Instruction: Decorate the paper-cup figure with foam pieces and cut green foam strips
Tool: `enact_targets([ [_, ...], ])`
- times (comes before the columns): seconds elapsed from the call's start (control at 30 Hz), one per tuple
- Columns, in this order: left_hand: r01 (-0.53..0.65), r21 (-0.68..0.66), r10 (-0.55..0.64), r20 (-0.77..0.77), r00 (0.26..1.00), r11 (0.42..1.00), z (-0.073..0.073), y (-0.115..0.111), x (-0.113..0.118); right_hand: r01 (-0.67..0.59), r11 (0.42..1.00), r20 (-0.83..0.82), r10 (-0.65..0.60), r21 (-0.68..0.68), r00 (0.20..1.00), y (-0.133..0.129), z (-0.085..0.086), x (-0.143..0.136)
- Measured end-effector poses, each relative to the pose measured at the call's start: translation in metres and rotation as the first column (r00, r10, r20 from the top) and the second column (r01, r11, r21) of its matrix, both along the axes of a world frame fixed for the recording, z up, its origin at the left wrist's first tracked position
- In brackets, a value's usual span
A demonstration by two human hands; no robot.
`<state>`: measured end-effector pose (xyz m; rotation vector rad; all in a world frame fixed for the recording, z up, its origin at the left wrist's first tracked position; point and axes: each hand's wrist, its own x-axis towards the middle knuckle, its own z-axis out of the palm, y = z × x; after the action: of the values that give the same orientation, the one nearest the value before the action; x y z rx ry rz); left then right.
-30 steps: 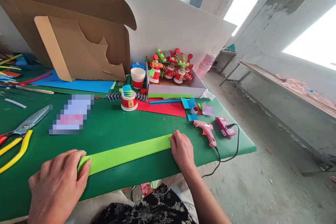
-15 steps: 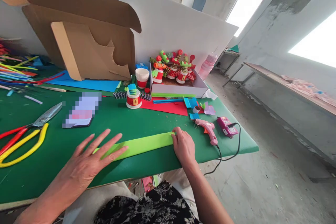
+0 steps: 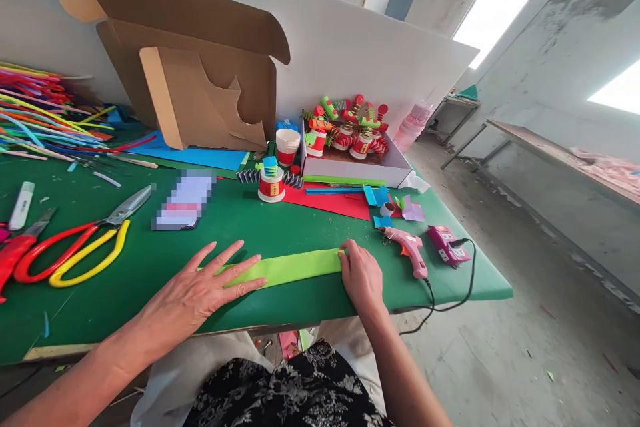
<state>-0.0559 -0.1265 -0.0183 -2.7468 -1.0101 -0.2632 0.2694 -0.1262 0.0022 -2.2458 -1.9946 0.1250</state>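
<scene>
A long light-green paper strip (image 3: 300, 267) lies across the green table in front of me. My left hand (image 3: 213, 287) rests over the strip's left part, fingers stretched out and spread, covering much of that end. At the strip's right end is my right hand (image 3: 363, 277), its fingers curled and closed on the paper edge; the thumb side is partly hidden. Beyond the strip stands a red-and-white paper cup (image 3: 271, 188) with folded grey paper arms and green and blue folded paper on top.
To the right lie a pink glue gun (image 3: 407, 248) and a purple power socket (image 3: 447, 245) with a black cord. Scissors (image 3: 100, 233) and a phone (image 3: 185, 200) are on the left. Behind stand a cardboard box (image 3: 200, 80) and a white tray (image 3: 345, 170) of finished cup figures.
The view has turned left, showing more scissors and a glue stick. My left hand has moved a little rightward along the strip and lies flatter. My right hand stays at the right end.
</scene>
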Motion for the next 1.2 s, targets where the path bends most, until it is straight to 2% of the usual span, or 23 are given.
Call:
enact_targets([
  [0.2,-0.002,-0.065,0.003,0.018,1.0,0.998,0.0,0.0,0.001,0.002,0.999,0.022,-0.002,0.034,1.0,0.0,0.002,-0.001],
  [0.27,0.007,-0.047,-0.006,0.028,1.0,0.999,-0.003,0.001,0.001,-0.042,0.986,0.027,0.038,0.163,0.999,-0.006,0.002,-0.007],
  [0.3,0.009,-0.032,-0.008,0.032,0.999,0.999,-0.006,0.002,0.0,-0.102,0.962,0.022,0.1,0.253,0.995,-0.01,0.001,-0.013],
  [0.33,0.008,-0.023,-0.008,0.029,1.0,1.0,-0.01,0.002,0.0,-0.193,0.919,0.016,0.2,0.343,0.98,-0.015,0.0,-0.019],
  [0.37,0.009,-0.014,-0.008,0.026,1.0,1.0,-0.013,0.003,0.0,-0.314,0.854,0.025,0.334,0.416,0.942,-0.021,-0.001,-0.027],
  [0.4,0.007,-0.005,-0.007,0.028,1.0,1.0,-0.017,0.004,-0.001,-0.454,0.78,0.043,0.485,0.431,0.873,-0.027,-0.003,-0.036],
  [0.47,0.011,0.015,-0.012,0.048,0.999,1.0,-0.024,0.006,-0.002,-0.673,0.635,0.053,0.711,0.379,0.701,-0.037,-0.006,-0.051],
  [0.53,0.013,0.028,-0.014,0.063,0.998,1.0,-0.028,0.006,-0.003,-0.768,0.567,0.016,0.801,0.296,0.598,-0.045,-0.008,-0.061],
  [0.6,0.011,0.032,-0.013,0.058,0.998,0.999,-0.029,0.006,-0.002,-0.787,0.571,-0.024,0.812,0.231,0.583,-0.048,-0.009,-0.064],
  [0.7,0.01,0.037,-0.012,0.053,0.999,0.999,-0.028,0.005,-0.001,-0.773,0.609,-0.066,0.791,0.177,0.608,-0.049,-0.011,-0.062],
  [0.83,0.014,0.056,-0.018,0.069,0.997,0.998,-0.025,0.008,-0.002,-0.744,0.648,-0.096,0.761,0.163,0.642,-0.048,-0.016,-0.061],
  [0.93,0.032,0.104,-0.041,0.085,0.996,0.994,-0.016,0.004,0.001,-0.738,0.656,-0.103,0.755,0.158,0.648,-0.049,-0.017,-0.062],
  [1.07,0.021,0.123,-0.041,0.156,0.987,0.992,-0.007,-0.019,0.028,-0.734,0.661,-0.112,0.75,0.156,0.652,-0.048,-0.017,-0.063],
  [1.13,-0.038,0.176,-0.01,0.268,0.963,0.984,-0.011,-0.034,0.046,-0.729,0.666,-0.117,0.746,0.156,0.656,-0.048,-0.018,-0.063],
  [1.17,-0.066,0.186,0.009,0.294,0.956,0.98,-0.016,-0.04,0.054,-0.727,0.668,-0.119,0.744,0.157,0.658,-0.048,-0.018,-0.063],
  [1.2,-0.047,0.193,-0.009,0.28,0.96,0.98,-0.022,-0.046,0.06,-0.727,0.668,-0.121,0.744,0.159,0.657,-0.048,-0.018,-0.064],
])
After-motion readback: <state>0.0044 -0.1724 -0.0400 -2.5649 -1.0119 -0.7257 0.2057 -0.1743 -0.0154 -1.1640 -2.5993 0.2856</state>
